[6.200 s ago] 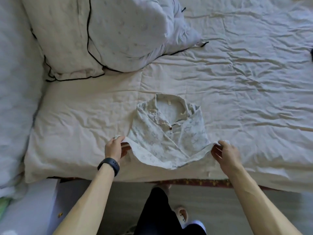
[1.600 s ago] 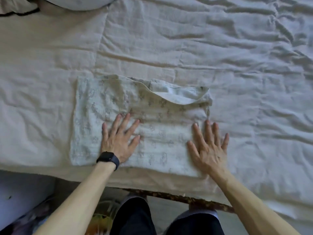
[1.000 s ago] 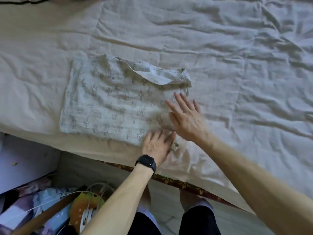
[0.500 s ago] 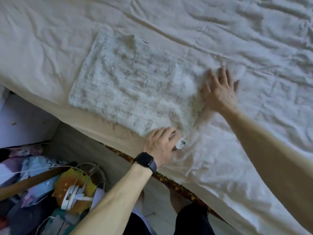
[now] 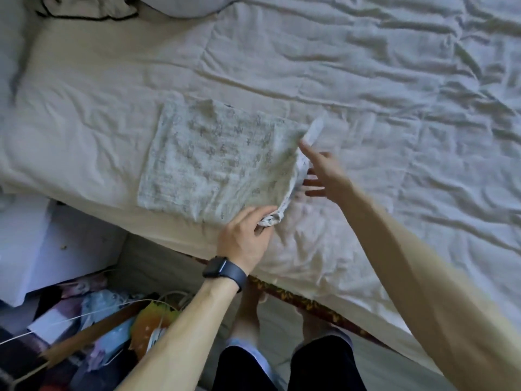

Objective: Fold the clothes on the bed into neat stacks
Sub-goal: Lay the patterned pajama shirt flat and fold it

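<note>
A pale printed garment (image 5: 220, 162), folded into a rectangle, lies on the cream bed sheet (image 5: 366, 88) near the bed's front edge. My left hand (image 5: 248, 238), with a dark watch on the wrist, pinches the garment's near right corner and lifts it slightly. My right hand (image 5: 321, 173) is at the garment's right edge with fingers spread, partly under the raised edge, where a white label sticks up. The right edge of the garment is lifted off the sheet.
Pillows with dark piping (image 5: 93, 8) lie at the top left. The bed's patterned frame edge (image 5: 310, 300) runs diagonally below. On the floor at lower left sits a clutter of bags and wires (image 5: 93, 334), beside a white box (image 5: 33, 244).
My right hand has come off the sheet to the garment's right edge, which now rises. My left hand keeps pinching the near corner. The view has pulled back.
</note>
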Available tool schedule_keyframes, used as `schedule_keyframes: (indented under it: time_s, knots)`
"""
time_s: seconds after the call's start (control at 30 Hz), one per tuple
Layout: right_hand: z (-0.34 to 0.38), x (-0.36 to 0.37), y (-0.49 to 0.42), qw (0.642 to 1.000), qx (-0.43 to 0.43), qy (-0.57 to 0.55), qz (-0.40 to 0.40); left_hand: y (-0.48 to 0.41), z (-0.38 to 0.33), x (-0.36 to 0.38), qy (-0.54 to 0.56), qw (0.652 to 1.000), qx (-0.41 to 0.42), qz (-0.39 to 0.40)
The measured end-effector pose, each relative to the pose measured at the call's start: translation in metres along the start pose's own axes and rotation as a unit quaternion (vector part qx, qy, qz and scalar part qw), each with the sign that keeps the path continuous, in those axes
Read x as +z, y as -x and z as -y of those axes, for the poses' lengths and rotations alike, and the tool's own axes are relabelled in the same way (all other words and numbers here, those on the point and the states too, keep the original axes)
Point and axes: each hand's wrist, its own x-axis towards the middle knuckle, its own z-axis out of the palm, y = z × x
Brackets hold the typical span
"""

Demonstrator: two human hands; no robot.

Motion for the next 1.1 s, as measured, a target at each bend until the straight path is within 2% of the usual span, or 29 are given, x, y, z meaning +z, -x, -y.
schedule_keyframes:
  time_s: [0.1,0.17,0.27,0.4,0.43,0.47,0.53,0.6,0.67,0.8,0.97,1.1]
  knots:
    - [0.020,0.008,-0.020,0.990,-0.038,0.115,-0.078,-0.003,-0.008,0.001,-0.094,0.986,0.132,0.044]
    - [0.027,0.009,-0.029,0.981,-0.037,0.173,-0.083,-0.006,-0.013,0.004,-0.143,0.968,0.192,0.073]
    - [0.024,0.008,-0.037,0.968,-0.031,0.234,-0.089,-0.013,-0.013,0.009,-0.174,0.956,0.219,0.086]
    - [0.003,0.017,-0.039,0.915,-0.114,0.369,-0.118,-0.013,-0.011,0.015,-0.204,0.941,0.250,0.100]
    - [-0.002,0.019,-0.042,0.910,-0.129,0.375,-0.124,-0.013,-0.010,0.016,-0.197,0.944,0.247,0.098]
    - [-0.006,0.019,-0.045,0.920,-0.120,0.348,-0.137,-0.013,-0.008,0.017,-0.183,0.949,0.238,0.096]
    - [-0.008,0.012,-0.051,0.960,-0.058,0.221,-0.159,-0.012,-0.004,0.019,-0.146,0.962,0.215,0.087]
    - [-0.008,0.000,-0.053,0.990,0.006,0.067,-0.127,-0.011,-0.001,0.020,-0.116,0.970,0.195,0.082]
    - [-0.008,-0.010,-0.051,0.996,0.025,-0.026,-0.086,-0.009,0.004,0.022,-0.087,0.979,0.161,0.088]
    - [0.000,-0.015,-0.052,0.998,-0.010,-0.035,-0.042,-0.009,0.014,0.017,-0.028,0.991,0.089,0.095]
    - [0.029,0.013,-0.052,0.993,-0.054,0.004,-0.107,-0.013,0.029,-0.017,0.044,0.998,0.038,-0.007]
    - [0.075,0.067,-0.048,0.984,-0.108,0.006,-0.138,-0.032,0.057,-0.061,0.172,0.977,-0.087,-0.094]
